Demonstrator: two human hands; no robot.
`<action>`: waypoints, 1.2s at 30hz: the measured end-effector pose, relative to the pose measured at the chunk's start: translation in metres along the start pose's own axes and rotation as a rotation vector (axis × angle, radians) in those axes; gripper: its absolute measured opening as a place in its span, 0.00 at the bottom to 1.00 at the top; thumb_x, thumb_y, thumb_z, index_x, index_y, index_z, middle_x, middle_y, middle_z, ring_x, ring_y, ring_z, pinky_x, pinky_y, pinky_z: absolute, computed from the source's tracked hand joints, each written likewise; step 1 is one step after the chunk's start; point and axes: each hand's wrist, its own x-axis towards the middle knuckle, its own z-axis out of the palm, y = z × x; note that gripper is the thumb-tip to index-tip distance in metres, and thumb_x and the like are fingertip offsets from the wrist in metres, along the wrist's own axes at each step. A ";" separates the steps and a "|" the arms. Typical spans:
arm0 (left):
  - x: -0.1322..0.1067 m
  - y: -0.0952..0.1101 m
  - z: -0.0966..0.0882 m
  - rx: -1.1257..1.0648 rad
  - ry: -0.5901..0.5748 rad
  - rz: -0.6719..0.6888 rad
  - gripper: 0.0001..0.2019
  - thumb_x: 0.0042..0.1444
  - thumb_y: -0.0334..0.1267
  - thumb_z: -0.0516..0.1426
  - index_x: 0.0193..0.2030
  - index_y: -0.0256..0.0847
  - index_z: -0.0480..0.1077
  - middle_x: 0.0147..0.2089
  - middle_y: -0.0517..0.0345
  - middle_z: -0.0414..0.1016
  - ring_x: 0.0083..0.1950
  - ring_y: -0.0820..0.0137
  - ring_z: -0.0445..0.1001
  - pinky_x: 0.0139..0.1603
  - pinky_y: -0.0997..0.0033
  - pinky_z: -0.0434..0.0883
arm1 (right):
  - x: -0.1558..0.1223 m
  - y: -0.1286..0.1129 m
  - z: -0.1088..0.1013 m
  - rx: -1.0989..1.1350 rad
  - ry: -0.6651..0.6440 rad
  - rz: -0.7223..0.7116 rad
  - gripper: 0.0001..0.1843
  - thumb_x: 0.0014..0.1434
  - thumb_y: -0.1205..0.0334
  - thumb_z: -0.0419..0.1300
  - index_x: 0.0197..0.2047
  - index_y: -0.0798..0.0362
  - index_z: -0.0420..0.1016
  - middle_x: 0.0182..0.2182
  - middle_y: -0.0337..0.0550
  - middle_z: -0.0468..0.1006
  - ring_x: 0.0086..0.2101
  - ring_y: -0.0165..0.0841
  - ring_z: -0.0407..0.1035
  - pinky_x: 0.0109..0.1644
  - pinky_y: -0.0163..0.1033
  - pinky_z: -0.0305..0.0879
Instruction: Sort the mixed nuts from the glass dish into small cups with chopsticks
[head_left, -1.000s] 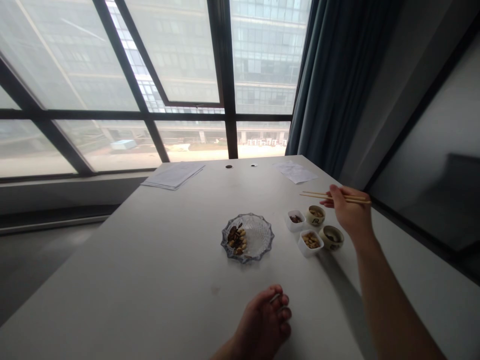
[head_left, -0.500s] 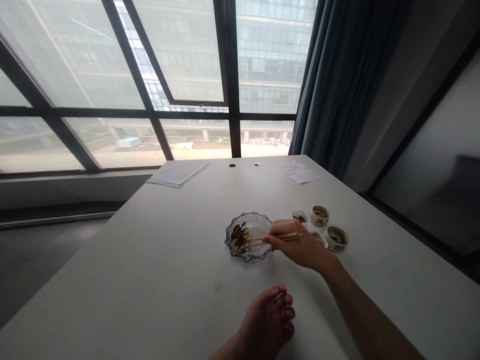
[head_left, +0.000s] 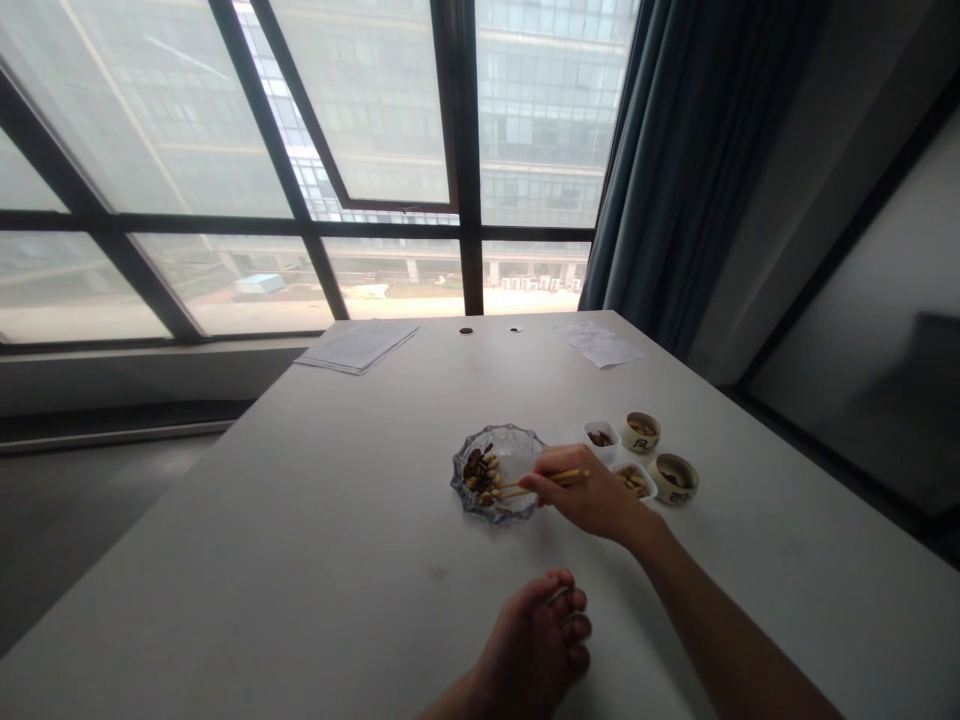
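Where the white table [head_left: 225, 560] reaches toward the big window [head_left: 150, 120], a stack of papers [head_left: 358, 346] lies near the far edge. Two small round holes [head_left: 466, 330] sit in the table top, near the middle of that edge.

Close to the person, the left hand [head_left: 532, 640] rests on the table. Its fingers [head_left: 559, 610] are curled in, so the hand is closed, and it holds nothing that can be seen.

Farther up is a glass dish [head_left: 499, 472] with a bumpy pattern and a wavy rim. Tan nuts [head_left: 487, 480] and dark bits [head_left: 474, 465] are piled on its left side.

The right hand [head_left: 589, 500] is closed around thin wooden chopsticks [head_left: 555, 480]. It is just beside the dish. The chopstick tips reach over the rim to the pile, but it is too small to tell if they are pinching a nut.

Past the hand are four little cups. Two are square and white: one [head_left: 601, 438] has dark bits in it, and one [head_left: 634, 481] has nuts. Two are round with a dark mark on the side: one [head_left: 640, 432] has nuts, and one [head_left: 673, 478] has something dark.

Behind them, a loose sheet of paper [head_left: 600, 345] lies on the table. A dark blue curtain [head_left: 675, 150] hangs at the right side of the window.
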 end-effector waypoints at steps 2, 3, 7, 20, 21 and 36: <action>0.000 0.000 0.000 -0.003 0.002 0.003 0.10 0.52 0.34 0.62 0.39 0.40 0.66 0.31 0.61 0.72 0.27 0.73 0.68 0.28 0.74 0.53 | 0.000 0.001 0.001 0.000 0.007 0.007 0.22 0.66 0.53 0.58 0.21 0.54 0.71 0.22 0.37 0.73 0.25 0.28 0.66 0.33 0.33 0.60; 0.000 0.000 0.000 -0.006 0.003 0.006 0.09 0.52 0.34 0.62 0.39 0.40 0.66 0.31 0.61 0.72 0.27 0.73 0.68 0.28 0.74 0.53 | 0.000 0.001 0.002 0.001 0.010 0.014 0.23 0.66 0.53 0.57 0.21 0.54 0.71 0.22 0.37 0.74 0.25 0.28 0.67 0.33 0.33 0.60; -0.001 -0.001 0.001 -0.012 -0.001 0.008 0.09 0.52 0.34 0.62 0.39 0.40 0.67 0.31 0.61 0.72 0.27 0.73 0.68 0.29 0.74 0.54 | 0.001 0.001 0.004 -0.006 0.022 0.036 0.25 0.67 0.51 0.55 0.21 0.54 0.71 0.21 0.37 0.75 0.24 0.29 0.69 0.32 0.33 0.61; -0.002 0.000 0.000 0.008 -0.003 0.018 0.08 0.54 0.34 0.61 0.39 0.40 0.67 0.31 0.61 0.72 0.28 0.73 0.68 0.30 0.74 0.54 | -0.031 0.035 -0.107 -0.047 0.825 0.281 0.22 0.57 0.42 0.64 0.29 0.55 0.79 0.24 0.48 0.81 0.24 0.39 0.77 0.26 0.37 0.72; -0.002 0.000 0.000 0.008 -0.002 0.018 0.08 0.54 0.34 0.61 0.39 0.40 0.67 0.31 0.61 0.72 0.27 0.73 0.68 0.30 0.74 0.54 | -0.034 0.046 -0.117 -0.055 0.916 0.300 0.23 0.56 0.42 0.64 0.28 0.55 0.78 0.23 0.49 0.80 0.22 0.39 0.77 0.25 0.37 0.73; -0.002 0.000 -0.001 -0.002 -0.015 0.017 0.07 0.54 0.34 0.61 0.39 0.40 0.67 0.31 0.61 0.73 0.27 0.73 0.68 0.30 0.74 0.55 | -0.036 0.113 -0.131 -0.092 0.996 0.423 0.20 0.55 0.46 0.66 0.26 0.56 0.77 0.18 0.46 0.78 0.19 0.38 0.76 0.21 0.34 0.72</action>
